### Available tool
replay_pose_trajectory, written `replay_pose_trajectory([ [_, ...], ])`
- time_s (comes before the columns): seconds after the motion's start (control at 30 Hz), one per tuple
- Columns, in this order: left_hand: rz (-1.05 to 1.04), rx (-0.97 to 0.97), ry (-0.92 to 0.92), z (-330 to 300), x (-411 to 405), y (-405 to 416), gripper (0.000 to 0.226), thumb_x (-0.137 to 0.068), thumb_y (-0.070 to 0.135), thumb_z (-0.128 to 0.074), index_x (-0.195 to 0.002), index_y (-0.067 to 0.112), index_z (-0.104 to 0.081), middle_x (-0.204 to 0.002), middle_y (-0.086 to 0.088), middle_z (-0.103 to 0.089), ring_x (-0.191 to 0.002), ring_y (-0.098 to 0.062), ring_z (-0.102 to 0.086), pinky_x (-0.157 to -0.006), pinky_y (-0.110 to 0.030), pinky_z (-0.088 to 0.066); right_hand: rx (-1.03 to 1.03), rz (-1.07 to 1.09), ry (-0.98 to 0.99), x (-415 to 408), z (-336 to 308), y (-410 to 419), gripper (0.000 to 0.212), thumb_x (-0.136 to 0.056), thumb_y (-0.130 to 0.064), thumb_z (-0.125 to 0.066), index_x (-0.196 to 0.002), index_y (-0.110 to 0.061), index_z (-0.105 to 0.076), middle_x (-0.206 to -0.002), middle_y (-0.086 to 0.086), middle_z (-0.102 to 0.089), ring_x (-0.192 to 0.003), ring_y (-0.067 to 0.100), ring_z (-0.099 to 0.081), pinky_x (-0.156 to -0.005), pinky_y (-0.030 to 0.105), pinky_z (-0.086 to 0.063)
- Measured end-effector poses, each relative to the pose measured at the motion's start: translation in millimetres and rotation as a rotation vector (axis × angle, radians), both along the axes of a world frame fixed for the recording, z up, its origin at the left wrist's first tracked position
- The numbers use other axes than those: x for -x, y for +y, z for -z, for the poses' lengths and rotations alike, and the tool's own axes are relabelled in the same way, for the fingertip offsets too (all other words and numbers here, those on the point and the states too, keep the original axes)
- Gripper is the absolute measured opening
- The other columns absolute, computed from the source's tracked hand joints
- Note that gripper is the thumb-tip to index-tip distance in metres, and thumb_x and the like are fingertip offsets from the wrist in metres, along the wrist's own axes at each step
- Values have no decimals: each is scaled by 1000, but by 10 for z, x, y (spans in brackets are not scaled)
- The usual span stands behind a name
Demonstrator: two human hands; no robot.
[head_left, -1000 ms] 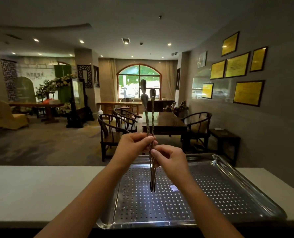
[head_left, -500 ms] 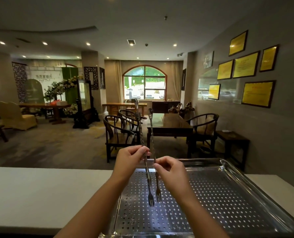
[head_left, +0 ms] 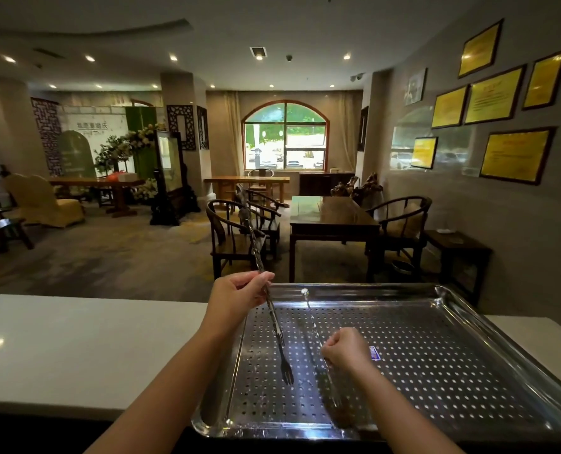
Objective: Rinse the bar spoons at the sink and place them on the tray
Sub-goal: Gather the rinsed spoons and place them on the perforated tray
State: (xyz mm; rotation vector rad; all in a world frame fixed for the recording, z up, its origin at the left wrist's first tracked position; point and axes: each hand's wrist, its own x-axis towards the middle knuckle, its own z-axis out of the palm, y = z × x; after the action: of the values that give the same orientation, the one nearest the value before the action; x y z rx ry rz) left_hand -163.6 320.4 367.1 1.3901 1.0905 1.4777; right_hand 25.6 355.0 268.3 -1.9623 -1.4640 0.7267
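Stainless steel, twisted along their stems, the bar spoons are split between the two hands. The left hand (head_left: 240, 294) pinches more than one spoon (head_left: 274, 322) by mid-stem, fingers curled round the stems; how many it holds is hard to tell. Their long axis runs steeply, tilted from upper left to lower right: the bowl ends rise above the hand toward the room beyond, and the forked ends point down over the left part of the tray (head_left: 469, 417), hanging just above its perforated floor near the left rim.

The right hand (head_left: 346, 350) is curled into a loose fist round the stem of another spoon (head_left: 312, 317). This one lies low along the tray floor, its long axis running from the far rim toward the near rim; its small rounded bowl points to the far edge and the lower end passes under the hand toward the near edge, blurred there. Whether it rests fully on the floor cannot be told.

The tray sits on the right part of the white tabletop (head_left: 76, 348), its near rim at the near edge. A small blue label (head_left: 374, 352) shows on the tray floor just beside the right hand.
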Motion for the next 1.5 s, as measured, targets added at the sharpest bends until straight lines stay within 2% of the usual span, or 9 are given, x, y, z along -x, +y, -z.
replay_pose_trajectory([
  [0.13,-7,15,-41,20,40,3,10,-84,15,-63,-84,15,-72,-71,3,-72,-63,-1,-68,-58,-12,-52,73,50,-81,151,179,137,13,-82,-3,-53,-76,-6,-64,-75,8,-58,-75,26,-62,-71,34,-54],
  [0.3,-8,20,-30,41,65,28,9,-84,15,-63,-83,17,-72,-66,8,-72,-62,1,-68,-58,-12,-53,111,63,-105,209,325,204,13,-83,-5,-57,-90,-3,-67,-81,6,-62,-77,21,-61,-74,30,-55],
  [0.67,46,46,17,175,-50,82,11,-85,19,-62,-81,21,-72,-79,2,-71,-68,2,-68,-59,-12,-52,107,45,-127,141,395,246,10,-85,-9,-62,-89,-2,-67,-85,7,-67,-74,19,-62,-73,28,-58],
  [0.77,53,50,16,179,-54,80,12,-85,20,-62,-82,21,-73,-80,2,-72,-69,1,-68,-60,-13,-52,78,29,-156,149,397,218,8,-83,-9,-63,-88,-3,-67,-89,10,-70,-81,21,-67,-76,33,-58],
  [0.87,48,46,19,182,-44,76,12,-85,21,-63,-80,22,-74,-78,3,-73,-70,0,-69,-61,-13,-53,38,-5,-185,157,345,157,9,-82,-9,-62,-75,-5,-65,-81,9,-70,-78,24,-67,-74,37,-58],
  [0.97,45,49,19,198,-35,77,12,-85,22,-63,-80,21,-74,-79,2,-72,-68,0,-68,-61,-14,-53,-104,-90,-19,119,146,100,26,-87,-14,-59,-61,-15,-56,-63,1,-60,-62,20,-59,-63,32,-51],
  [1.13,60,59,26,229,-108,77,13,-86,23,-62,-83,24,-74,-83,1,-72,-73,-4,-68,-61,-14,-52,-288,-374,362,100,-473,-167,14,-85,-21,-62,-73,-27,-65,-71,-5,-69,-63,3,-63,-63,19,-52],
  [1.23,108,62,7,223,-192,67,14,-86,21,-61,-81,23,-75,-81,0,-72,-71,-4,-69,-61,-15,-52,-300,-468,409,133,-663,-307,14,-83,-23,-65,-73,-32,-67,-71,-9,-71,-60,-6,-63,-57,10,-50],
  [1.5,114,16,92,234,-356,43,16,-86,21,-61,-93,16,-74,-86,-1,-71,-81,-12,-67,-66,-20,-54,-382,-401,430,126,-602,-452,12,-80,-12,-68,-75,-23,-65,-74,-1,-68,-57,0,-63,-57,13,-53],
])
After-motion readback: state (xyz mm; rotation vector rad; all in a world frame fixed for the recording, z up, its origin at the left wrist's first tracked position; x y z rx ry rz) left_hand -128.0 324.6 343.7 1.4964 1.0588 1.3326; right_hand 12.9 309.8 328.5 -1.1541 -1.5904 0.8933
